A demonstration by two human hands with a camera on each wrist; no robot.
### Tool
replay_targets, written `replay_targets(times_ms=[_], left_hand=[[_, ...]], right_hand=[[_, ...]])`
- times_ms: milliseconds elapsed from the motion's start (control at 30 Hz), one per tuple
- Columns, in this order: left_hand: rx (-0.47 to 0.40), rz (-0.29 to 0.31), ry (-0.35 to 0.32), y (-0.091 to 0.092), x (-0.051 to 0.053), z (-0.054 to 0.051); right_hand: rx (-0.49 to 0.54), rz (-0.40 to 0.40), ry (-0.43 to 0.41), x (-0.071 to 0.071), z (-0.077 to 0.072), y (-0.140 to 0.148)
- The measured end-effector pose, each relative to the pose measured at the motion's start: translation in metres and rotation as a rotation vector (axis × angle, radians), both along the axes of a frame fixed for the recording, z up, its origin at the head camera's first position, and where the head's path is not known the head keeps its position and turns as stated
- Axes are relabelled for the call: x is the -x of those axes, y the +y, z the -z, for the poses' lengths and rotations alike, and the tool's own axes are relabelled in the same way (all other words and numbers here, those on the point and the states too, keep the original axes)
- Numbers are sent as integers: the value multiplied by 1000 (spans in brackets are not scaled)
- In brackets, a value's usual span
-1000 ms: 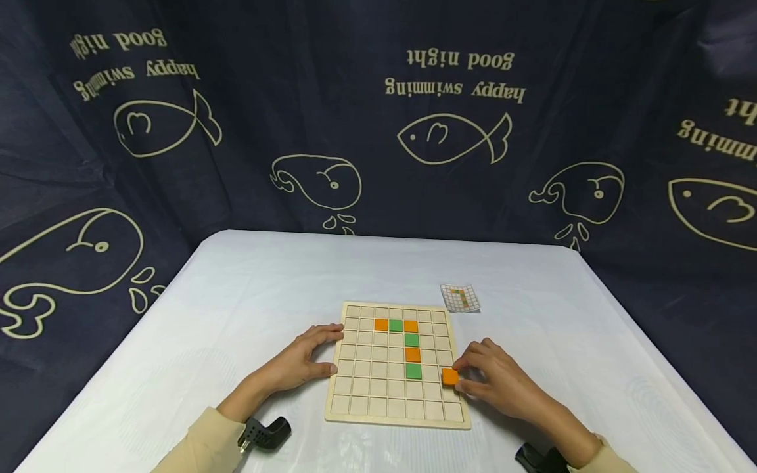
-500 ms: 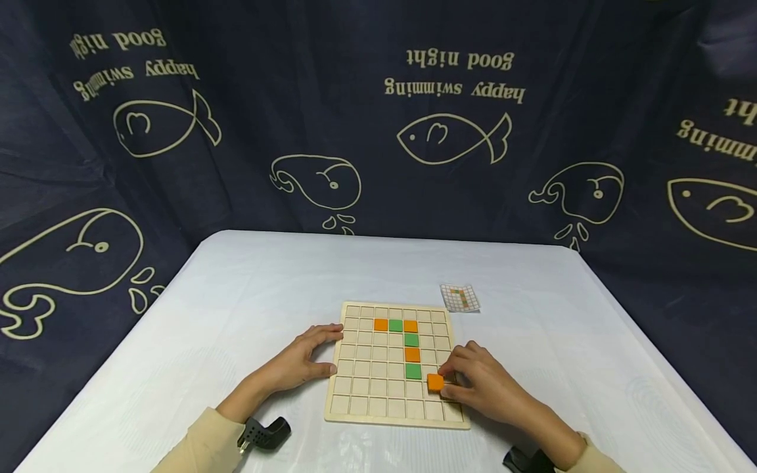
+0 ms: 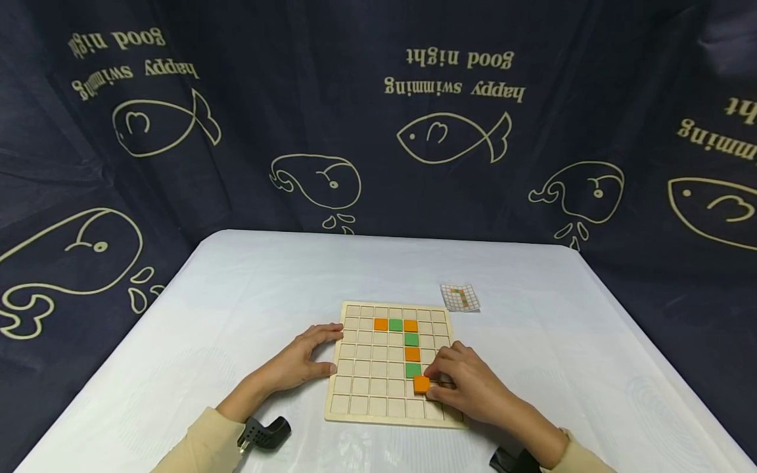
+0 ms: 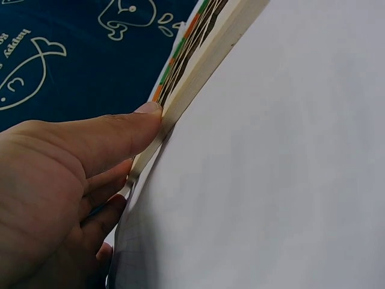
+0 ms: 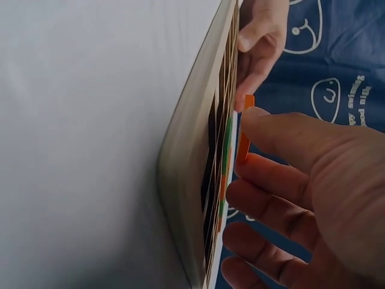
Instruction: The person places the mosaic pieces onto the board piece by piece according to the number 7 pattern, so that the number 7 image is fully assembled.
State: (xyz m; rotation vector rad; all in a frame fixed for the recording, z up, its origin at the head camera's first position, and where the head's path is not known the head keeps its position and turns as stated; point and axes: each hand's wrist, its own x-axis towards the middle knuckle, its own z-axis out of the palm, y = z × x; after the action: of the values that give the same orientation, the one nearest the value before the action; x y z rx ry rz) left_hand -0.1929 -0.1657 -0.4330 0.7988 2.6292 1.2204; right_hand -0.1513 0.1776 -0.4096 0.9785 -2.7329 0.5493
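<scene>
A square wooden grid board [image 3: 378, 387] lies on the table, with orange and green square tiles set in some of its cells. Between thumb and index finger, my right hand [image 3: 473, 385] pinches an orange tile [image 3: 421, 384]. The tile is just above the board, below the lowest green tile [image 3: 413, 370] of the column. In the right wrist view the orange tile [image 5: 245, 129] is seen edge-on, apart from the board. My left hand [image 3: 298, 360] touches the board's left edge with thumb and fingertips; in the left wrist view its thumb [image 4: 129, 133] meets the wooden rim.
A small card [image 3: 460, 298] printed with a coloured grid lies behind the board's right corner. The table has a white cover [image 3: 284, 276]. A dark curtain [image 3: 378, 197] with fish and whale drawings hangs behind. A black device [image 3: 266, 433] sits at my left wrist.
My right hand has moved left over the board, carrying the orange tile from near the right edge to beneath the coloured column. My left hand has stayed still.
</scene>
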Motion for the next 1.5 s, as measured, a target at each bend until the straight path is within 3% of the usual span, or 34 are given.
replay_targets(times_ms=[267,1033,1500], left_hand=[[-4,0,-1,0,-1,-1],[-10,5,-13,0,0,-1],[-10,3,-17,1,-1,-2]], right_hand=[[-26,21,-23,-1,1,-8],[-60,8,48,-1,3,-13],[-36,25,20,-1,2,-13]])
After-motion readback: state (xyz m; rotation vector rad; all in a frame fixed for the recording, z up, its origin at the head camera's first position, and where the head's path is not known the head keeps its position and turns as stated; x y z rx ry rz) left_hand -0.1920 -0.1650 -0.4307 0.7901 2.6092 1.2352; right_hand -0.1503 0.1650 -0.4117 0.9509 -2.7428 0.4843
